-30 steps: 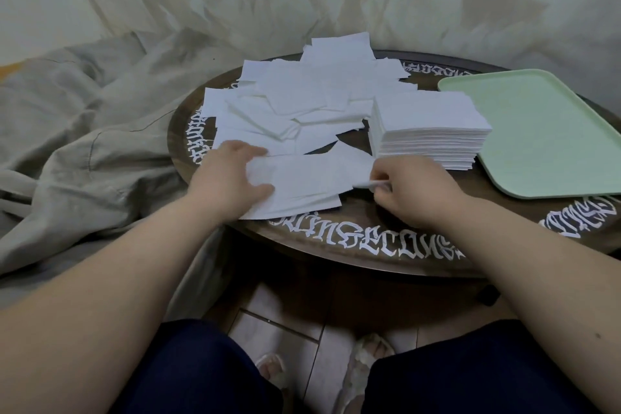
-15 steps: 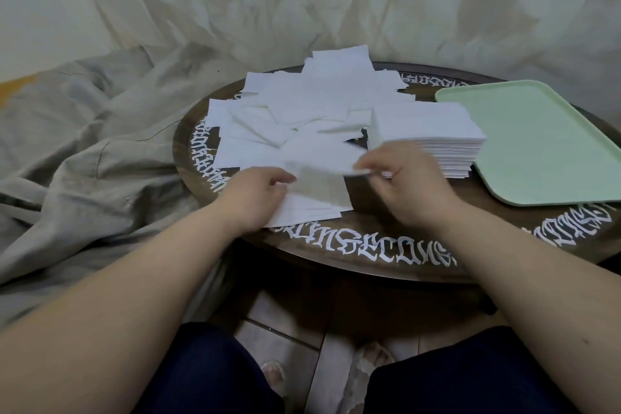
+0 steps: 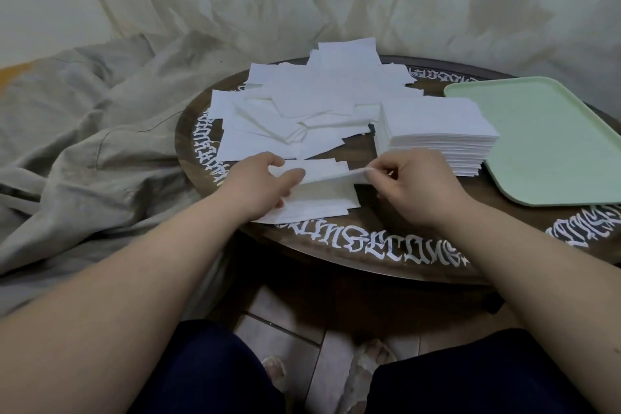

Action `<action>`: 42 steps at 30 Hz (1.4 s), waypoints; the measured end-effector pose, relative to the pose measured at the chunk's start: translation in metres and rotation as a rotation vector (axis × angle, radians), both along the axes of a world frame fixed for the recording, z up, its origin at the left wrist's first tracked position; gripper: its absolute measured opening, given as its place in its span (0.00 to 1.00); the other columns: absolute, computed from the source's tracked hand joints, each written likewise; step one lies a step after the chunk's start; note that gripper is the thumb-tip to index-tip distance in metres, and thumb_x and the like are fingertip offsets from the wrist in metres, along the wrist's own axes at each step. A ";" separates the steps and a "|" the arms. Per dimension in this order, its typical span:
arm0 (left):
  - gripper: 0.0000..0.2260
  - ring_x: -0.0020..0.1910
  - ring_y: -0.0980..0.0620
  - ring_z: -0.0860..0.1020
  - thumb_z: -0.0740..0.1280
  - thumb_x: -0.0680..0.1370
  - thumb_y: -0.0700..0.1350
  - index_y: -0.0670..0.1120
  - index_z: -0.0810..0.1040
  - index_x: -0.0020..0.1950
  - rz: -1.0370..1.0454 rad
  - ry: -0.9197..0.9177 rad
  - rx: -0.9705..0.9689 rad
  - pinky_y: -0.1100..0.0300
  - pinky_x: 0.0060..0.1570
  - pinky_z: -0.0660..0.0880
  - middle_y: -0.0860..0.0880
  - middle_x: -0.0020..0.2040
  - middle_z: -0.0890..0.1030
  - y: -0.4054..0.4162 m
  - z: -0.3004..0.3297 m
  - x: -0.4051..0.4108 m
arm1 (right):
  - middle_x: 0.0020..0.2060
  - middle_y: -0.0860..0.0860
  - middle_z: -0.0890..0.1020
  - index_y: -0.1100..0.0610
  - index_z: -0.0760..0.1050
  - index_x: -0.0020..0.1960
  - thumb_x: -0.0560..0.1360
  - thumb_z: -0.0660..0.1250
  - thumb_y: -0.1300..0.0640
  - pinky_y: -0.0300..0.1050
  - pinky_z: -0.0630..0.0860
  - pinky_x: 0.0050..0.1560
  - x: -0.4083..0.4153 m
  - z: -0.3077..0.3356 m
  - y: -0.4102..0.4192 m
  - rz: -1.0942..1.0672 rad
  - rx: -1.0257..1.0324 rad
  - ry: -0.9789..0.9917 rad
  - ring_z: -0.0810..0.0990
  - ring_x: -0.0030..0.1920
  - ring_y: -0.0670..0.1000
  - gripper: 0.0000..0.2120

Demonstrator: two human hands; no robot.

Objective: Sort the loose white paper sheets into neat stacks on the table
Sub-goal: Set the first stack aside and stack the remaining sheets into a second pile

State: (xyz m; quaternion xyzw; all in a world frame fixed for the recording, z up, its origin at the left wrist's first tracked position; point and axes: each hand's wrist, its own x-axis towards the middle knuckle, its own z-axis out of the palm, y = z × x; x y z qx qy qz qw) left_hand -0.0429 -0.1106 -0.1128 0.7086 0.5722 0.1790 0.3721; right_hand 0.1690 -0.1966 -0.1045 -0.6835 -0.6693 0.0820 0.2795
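left hand (image 3: 260,185) and right hand (image 3: 415,185) each pinch an end of one white sheet (image 3: 331,175), raised just above a small pile (image 3: 319,203) on the counter (image 3: 386,245). neat stack (image 3: 437,131) just beyond right hand; loose sheets (image 3: 302,104) beyond left hand.

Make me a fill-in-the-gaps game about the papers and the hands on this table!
1. The neat stack sits just left of the ____ tray.
2. The right hand pinches one ____ by its edge.
3. The left hand holds the sheet's other end above a small pile near the table's ____ edge.
4. The lettering around the table rim is ____.

Missing words: green; sheet; front; white
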 end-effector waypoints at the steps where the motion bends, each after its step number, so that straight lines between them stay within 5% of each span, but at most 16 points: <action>1: 0.16 0.36 0.52 0.83 0.68 0.75 0.55 0.50 0.72 0.59 0.041 -0.094 -0.025 0.60 0.37 0.75 0.50 0.42 0.84 0.001 0.001 0.000 | 0.34 0.39 0.78 0.53 0.83 0.48 0.77 0.64 0.54 0.35 0.67 0.40 -0.003 0.003 0.002 -0.010 0.073 0.048 0.76 0.40 0.44 0.09; 4: 0.12 0.38 0.49 0.79 0.70 0.74 0.46 0.49 0.77 0.57 0.214 -0.367 0.136 0.58 0.40 0.78 0.49 0.41 0.78 0.009 0.005 -0.010 | 0.36 0.47 0.81 0.56 0.82 0.42 0.77 0.65 0.58 0.41 0.69 0.42 -0.015 0.008 0.013 0.019 0.223 0.079 0.76 0.41 0.46 0.09; 8: 0.12 0.41 0.51 0.76 0.69 0.73 0.42 0.51 0.78 0.55 0.176 -0.048 0.378 0.57 0.49 0.73 0.54 0.38 0.76 0.018 -0.005 -0.030 | 0.46 0.52 0.83 0.58 0.81 0.44 0.77 0.64 0.59 0.49 0.75 0.52 -0.025 -0.014 0.028 0.134 0.047 -0.043 0.79 0.49 0.53 0.08; 12: 0.15 0.51 0.50 0.77 0.67 0.74 0.42 0.49 0.77 0.60 0.020 0.302 0.350 0.59 0.52 0.71 0.56 0.42 0.77 0.019 -0.016 -0.031 | 0.44 0.51 0.82 0.57 0.80 0.42 0.78 0.61 0.55 0.49 0.76 0.46 -0.021 -0.028 0.029 0.217 -0.176 -0.290 0.79 0.46 0.55 0.11; 24: 0.12 0.44 0.47 0.80 0.67 0.75 0.42 0.48 0.77 0.58 0.123 -0.028 0.188 0.52 0.53 0.76 0.49 0.42 0.82 0.021 -0.020 -0.013 | 0.44 0.46 0.81 0.52 0.80 0.49 0.76 0.65 0.52 0.45 0.73 0.47 0.005 -0.017 0.011 0.101 -0.155 -0.214 0.78 0.46 0.51 0.07; 28: 0.12 0.43 0.53 0.77 0.69 0.74 0.42 0.49 0.78 0.57 0.101 0.074 0.307 0.61 0.49 0.71 0.54 0.46 0.79 0.018 -0.016 -0.027 | 0.42 0.47 0.82 0.53 0.81 0.49 0.75 0.67 0.53 0.42 0.73 0.46 -0.005 -0.015 0.014 0.140 -0.180 -0.115 0.79 0.45 0.48 0.06; 34: 0.13 0.49 0.56 0.76 0.75 0.68 0.47 0.55 0.78 0.49 -0.234 0.262 0.295 0.64 0.47 0.68 0.52 0.52 0.75 0.010 -0.008 -0.034 | 0.34 0.37 0.75 0.53 0.81 0.50 0.72 0.71 0.54 0.32 0.68 0.40 -0.002 -0.020 0.016 0.128 -0.207 -0.034 0.77 0.41 0.42 0.08; 42: 0.09 0.49 0.54 0.77 0.74 0.70 0.46 0.51 0.81 0.49 -0.224 0.323 0.310 0.60 0.52 0.71 0.51 0.49 0.81 0.009 -0.007 -0.035 | 0.48 0.48 0.78 0.50 0.81 0.49 0.74 0.67 0.50 0.43 0.70 0.44 -0.008 -0.023 0.023 0.186 -0.178 -0.163 0.75 0.44 0.47 0.07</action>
